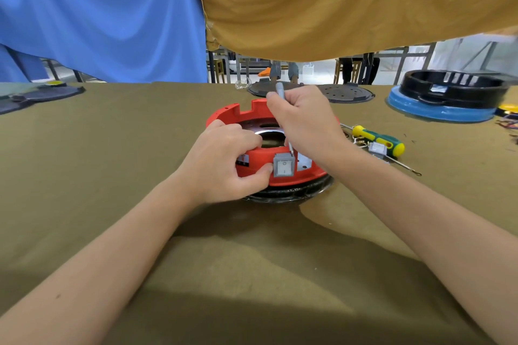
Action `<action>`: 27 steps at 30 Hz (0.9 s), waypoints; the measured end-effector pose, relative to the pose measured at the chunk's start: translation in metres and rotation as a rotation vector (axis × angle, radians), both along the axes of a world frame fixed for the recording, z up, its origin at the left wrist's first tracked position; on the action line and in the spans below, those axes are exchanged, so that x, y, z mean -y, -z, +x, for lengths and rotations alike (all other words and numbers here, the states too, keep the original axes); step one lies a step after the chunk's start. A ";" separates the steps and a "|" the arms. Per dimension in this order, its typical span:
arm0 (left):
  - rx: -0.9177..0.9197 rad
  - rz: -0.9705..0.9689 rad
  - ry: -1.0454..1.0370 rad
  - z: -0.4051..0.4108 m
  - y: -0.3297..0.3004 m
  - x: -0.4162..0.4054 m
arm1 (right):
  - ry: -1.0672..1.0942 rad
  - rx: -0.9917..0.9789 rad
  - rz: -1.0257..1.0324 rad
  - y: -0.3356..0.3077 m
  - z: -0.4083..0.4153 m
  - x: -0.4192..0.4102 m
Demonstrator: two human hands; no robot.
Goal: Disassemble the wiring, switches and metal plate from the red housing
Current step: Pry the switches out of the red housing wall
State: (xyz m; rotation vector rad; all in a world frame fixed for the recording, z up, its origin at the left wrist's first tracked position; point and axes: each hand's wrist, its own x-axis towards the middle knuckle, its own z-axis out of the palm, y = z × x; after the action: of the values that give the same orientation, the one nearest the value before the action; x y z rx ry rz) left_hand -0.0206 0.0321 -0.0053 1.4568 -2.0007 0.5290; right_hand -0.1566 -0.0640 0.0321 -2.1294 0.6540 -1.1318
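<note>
Olive cloth covers the table point(112, 176); at its middle sits the red housing point(253, 161). The left hand point(221, 159) grips the housing's near wall, thumb pressed just beside the grey switch point(284, 167). The right hand point(304, 123) is curled round a slim grey screwdriver point(281, 92), tip just above the switch

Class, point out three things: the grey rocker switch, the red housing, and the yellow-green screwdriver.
grey rocker switch point(284, 168): head view, middle of its front face.
red housing point(256, 161): head view, near outer wall.
yellow-green screwdriver point(379, 140): head view, middle of its handle.
</note>
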 end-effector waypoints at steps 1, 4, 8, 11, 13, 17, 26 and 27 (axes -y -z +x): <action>0.000 0.002 0.001 0.000 0.000 0.000 | -0.001 -0.050 0.013 -0.002 0.001 0.001; -0.001 0.008 0.010 0.001 0.000 0.000 | -0.001 -0.055 0.005 -0.002 0.001 0.001; 0.003 0.011 0.013 0.003 0.000 0.001 | 0.028 0.191 -0.130 0.007 -0.009 -0.007; 0.002 0.012 0.024 0.003 0.000 0.000 | 0.018 0.274 -0.231 0.012 -0.010 -0.014; -0.001 0.010 0.034 0.002 -0.001 0.000 | 0.015 0.268 -0.265 0.014 -0.008 -0.017; -0.002 0.008 0.029 0.002 -0.001 0.000 | 0.015 0.229 -0.140 0.014 -0.005 -0.013; -0.009 0.027 0.004 0.001 -0.002 -0.001 | 0.044 0.114 -0.056 0.004 -0.004 -0.004; -0.007 0.029 0.006 0.001 -0.002 -0.001 | 0.054 0.183 -0.081 0.004 -0.006 -0.006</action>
State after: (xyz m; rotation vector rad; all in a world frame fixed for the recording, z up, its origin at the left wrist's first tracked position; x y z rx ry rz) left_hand -0.0195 0.0335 -0.0035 1.4674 -2.0144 0.4932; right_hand -0.1625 -0.0579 0.0285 -2.0544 0.5925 -1.3856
